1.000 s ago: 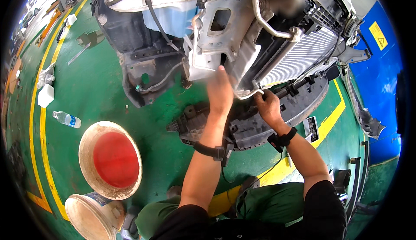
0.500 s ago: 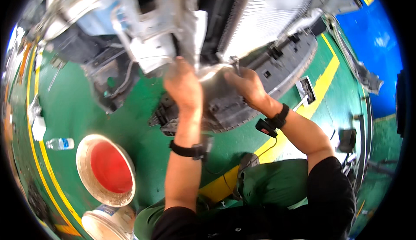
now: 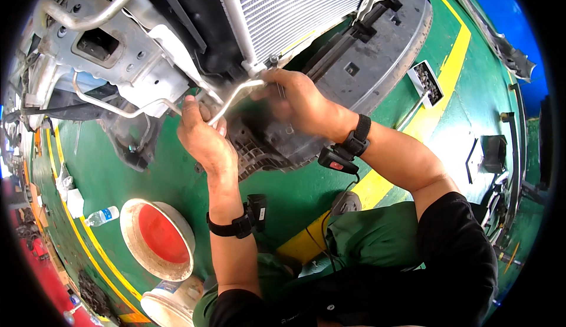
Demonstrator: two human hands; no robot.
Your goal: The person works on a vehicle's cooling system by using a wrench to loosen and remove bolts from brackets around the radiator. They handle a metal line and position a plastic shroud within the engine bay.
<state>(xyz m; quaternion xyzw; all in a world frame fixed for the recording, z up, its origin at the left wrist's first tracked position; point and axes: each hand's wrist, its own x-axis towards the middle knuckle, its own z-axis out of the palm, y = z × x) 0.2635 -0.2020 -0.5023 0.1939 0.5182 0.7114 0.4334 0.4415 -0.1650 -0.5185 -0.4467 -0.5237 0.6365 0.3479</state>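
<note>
A bent silver metal pipe [image 3: 239, 98] runs below the lower corner of a finned radiator [image 3: 295, 14]. My left hand [image 3: 206, 141] is closed around the lower end of this pipe, its thumb pointing up. Beside the pipe's upper end, my right hand [image 3: 306, 103] is curled with the index finger at the radiator's bottom fitting. Motion smears its lower fingers, and what they hold is hidden. A thinner bent tube [image 3: 127, 113] reaches toward my left hand from the bare metal frame [image 3: 127, 44].
Underneath lies a black plastic undertray [image 3: 354, 67]. A parts tray [image 3: 427, 84] holds small pieces at right. To the left stand a bucket [image 3: 132, 250] with a red inside, a second pail [image 3: 168, 306] and a plastic bottle [image 3: 102, 216].
The view has shifted so the vehicle front appears farther left and up. My left hand has moved onto the bent pipe; my right hand has come nearer to it, by the radiator's corner.
</note>
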